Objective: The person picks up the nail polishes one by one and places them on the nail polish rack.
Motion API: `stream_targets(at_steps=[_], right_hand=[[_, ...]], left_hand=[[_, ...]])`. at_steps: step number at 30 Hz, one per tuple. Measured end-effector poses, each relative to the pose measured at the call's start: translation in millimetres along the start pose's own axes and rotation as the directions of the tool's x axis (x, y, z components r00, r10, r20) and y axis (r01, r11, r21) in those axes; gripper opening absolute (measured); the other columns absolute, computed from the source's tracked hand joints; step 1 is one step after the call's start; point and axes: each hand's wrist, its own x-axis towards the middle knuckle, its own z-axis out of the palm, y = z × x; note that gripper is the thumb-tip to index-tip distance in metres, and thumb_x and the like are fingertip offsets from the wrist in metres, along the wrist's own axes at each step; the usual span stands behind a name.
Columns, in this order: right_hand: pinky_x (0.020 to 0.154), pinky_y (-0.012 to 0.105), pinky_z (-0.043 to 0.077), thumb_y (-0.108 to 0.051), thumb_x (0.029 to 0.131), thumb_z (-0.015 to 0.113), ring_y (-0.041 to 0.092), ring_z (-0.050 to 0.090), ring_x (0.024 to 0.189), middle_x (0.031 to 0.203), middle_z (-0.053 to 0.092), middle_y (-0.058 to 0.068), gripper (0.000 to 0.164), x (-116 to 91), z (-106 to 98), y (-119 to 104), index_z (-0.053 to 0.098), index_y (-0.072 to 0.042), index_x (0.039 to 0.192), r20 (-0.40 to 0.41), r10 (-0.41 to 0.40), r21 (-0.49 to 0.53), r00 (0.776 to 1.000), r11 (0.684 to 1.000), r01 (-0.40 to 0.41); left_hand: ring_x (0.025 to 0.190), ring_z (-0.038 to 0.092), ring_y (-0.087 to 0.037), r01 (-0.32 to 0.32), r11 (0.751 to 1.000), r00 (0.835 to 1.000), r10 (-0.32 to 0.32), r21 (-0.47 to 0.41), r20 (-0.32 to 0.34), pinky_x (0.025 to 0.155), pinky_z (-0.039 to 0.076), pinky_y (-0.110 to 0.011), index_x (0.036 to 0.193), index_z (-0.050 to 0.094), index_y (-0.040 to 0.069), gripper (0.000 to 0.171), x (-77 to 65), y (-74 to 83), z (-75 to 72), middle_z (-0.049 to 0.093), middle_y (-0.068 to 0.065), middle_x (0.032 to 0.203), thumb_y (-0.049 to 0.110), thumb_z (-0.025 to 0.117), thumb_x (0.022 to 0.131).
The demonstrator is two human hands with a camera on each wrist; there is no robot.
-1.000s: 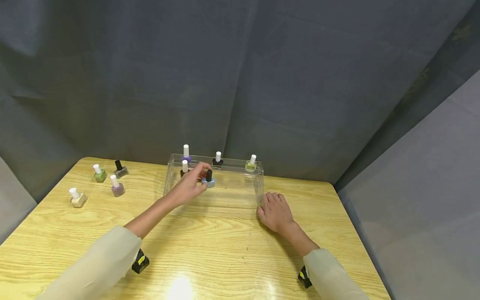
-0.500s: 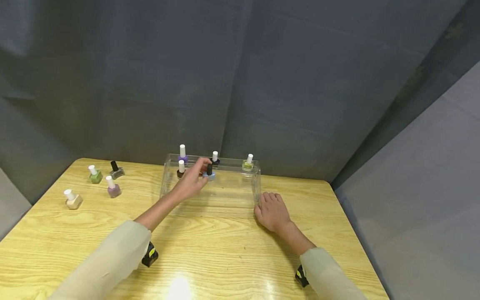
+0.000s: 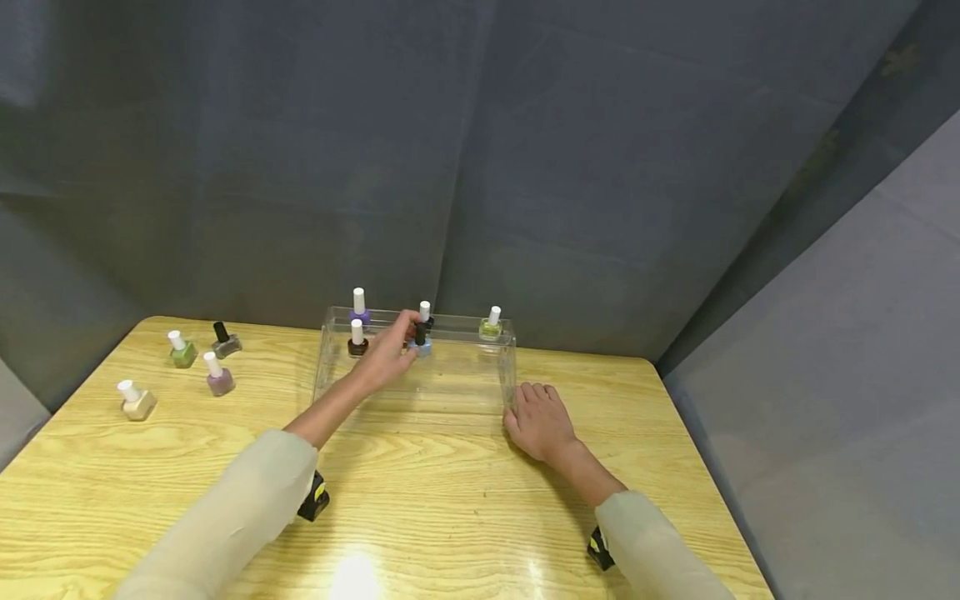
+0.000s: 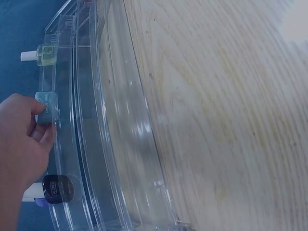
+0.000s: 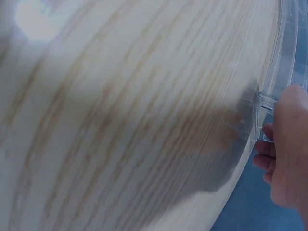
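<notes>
Near the middle of a clear acrylic tiered rack (image 3: pixel 450 379), my left hand (image 3: pixel 384 360) pinches a light blue nail polish bottle (image 3: pixel 422 346) with a black cap. In the left wrist view, that bottle (image 4: pixel 46 108) is at a tier, its cap hidden by my fingers. My right hand (image 3: pixel 542 423) holds the rack's right end, fingers bent and thumb at the corner; the exact contact is partly hidden. A dark bottle (image 3: pixel 357 347) with a white cap stands left of the blue one. Purple (image 3: pixel 360 315), black (image 3: pixel 426 317) and yellow-green (image 3: pixel 491 327) bottles stand along the back tier.
On the wooden table (image 3: pixel 420 508), left of the rack, stand green (image 3: pixel 182 355), grey (image 3: pixel 227 344), mauve (image 3: pixel 220 382) and cream (image 3: pixel 138 406) nail polish bottles. A dark curtain (image 3: pixel 375 167) hangs behind the table.
My left hand has brought the light blue bottle slightly back and right over the rack, about level with the dark bottle's row. My right hand stays at the rack's end. The head view has shifted slightly.
</notes>
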Motion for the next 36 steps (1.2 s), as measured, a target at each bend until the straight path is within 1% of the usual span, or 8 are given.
stream_targets(at_steps=[4,11,16,22,27,31,34,36], right_hand=[[0.091,0.047,0.030,-0.036,0.095,0.035,0.031,0.047,0.097,0.097,0.050,0.011,0.035,0.6,1.8,0.6,0.050,-0.005,0.100,-0.011,-0.002,0.007,1.000,1.000,0.002],[0.088,0.046,0.031,-0.036,0.095,0.036,0.030,0.047,0.092,0.091,0.047,0.009,0.031,-0.1,3.0,0.3,0.047,-0.007,0.092,-0.023,0.001,-0.001,1.000,1.000,-0.001],[0.088,0.046,0.031,-0.036,0.095,0.035,0.030,0.047,0.092,0.092,0.048,0.009,0.031,0.0,1.6,-0.6,0.047,-0.007,0.093,-0.020,0.000,0.005,1.000,1.000,0.000],[0.088,0.046,0.031,-0.035,0.095,0.036,0.030,0.047,0.093,0.091,0.048,0.009,0.030,-0.6,-0.7,-1.8,0.047,-0.007,0.092,-0.020,0.005,0.005,1.000,1.000,-0.005],[0.087,0.046,0.031,-0.035,0.095,0.035,0.030,0.047,0.091,0.090,0.047,0.008,0.030,-1.1,-2.1,-2.5,0.048,-0.007,0.094,-0.014,0.010,0.015,1.000,1.000,-0.009],[0.088,0.046,0.031,-0.035,0.096,0.035,0.030,0.046,0.093,0.093,0.048,0.009,0.031,-1.4,-1.5,-2.5,0.049,-0.007,0.097,-0.003,0.014,0.020,1.000,1.000,-0.014],[0.088,0.046,0.031,-0.034,0.096,0.035,0.030,0.046,0.093,0.092,0.047,0.008,0.030,-1.7,-0.1,-2.0,0.048,-0.008,0.095,-0.005,0.012,0.017,1.000,1.000,-0.012],[0.087,0.045,0.031,-0.034,0.096,0.034,0.030,0.046,0.091,0.090,0.046,0.008,0.029,-1.5,0.5,-1.7,0.047,-0.008,0.093,-0.004,0.016,0.018,1.000,1.000,-0.016]], left_hand=[[0.101,0.055,-0.027,0.005,1.000,1.000,-0.005,0.003,0.014,0.085,0.045,-0.039,0.125,0.039,0.007,0.047,0.7,-0.8,2.5,0.057,-0.015,0.106,-0.007,0.057,0.084],[0.103,0.055,-0.028,0.011,1.000,0.999,-0.012,0.022,0.035,0.084,0.046,-0.041,0.123,0.039,0.009,0.046,2.0,-5.8,4.1,0.058,-0.016,0.108,-0.006,0.057,0.084],[0.103,0.056,-0.027,0.006,1.000,0.999,-0.007,0.027,0.042,0.084,0.046,-0.042,0.121,0.041,0.011,0.045,4.0,-8.8,4.5,0.059,-0.015,0.108,-0.006,0.058,0.083],[0.101,0.057,-0.024,0.007,1.000,0.999,-0.008,0.030,0.036,0.082,0.046,-0.041,0.118,0.044,0.011,0.043,5.3,-9.2,5.1,0.060,-0.012,0.107,-0.006,0.059,0.082],[0.100,0.057,-0.024,0.028,0.998,0.999,-0.030,0.054,0.030,0.081,0.047,-0.040,0.118,0.044,0.012,0.042,5.4,-7.2,6.4,0.060,-0.010,0.107,-0.005,0.060,0.082],[0.101,0.057,-0.026,0.058,0.995,0.998,-0.060,0.077,0.024,0.081,0.047,-0.041,0.119,0.045,0.012,0.043,5.0,-4.0,6.8,0.060,-0.009,0.107,-0.004,0.060,0.082],[0.102,0.056,-0.030,0.071,0.994,0.997,-0.072,0.083,0.017,0.080,0.048,-0.042,0.119,0.045,0.013,0.043,4.2,-1.8,7.4,0.059,-0.011,0.108,-0.003,0.060,0.082],[0.105,0.055,-0.032,0.072,0.994,0.997,-0.073,0.086,0.006,0.083,0.046,-0.044,0.119,0.045,0.013,0.044,3.4,-0.5,7.8,0.060,-0.014,0.111,-0.004,0.060,0.081]])
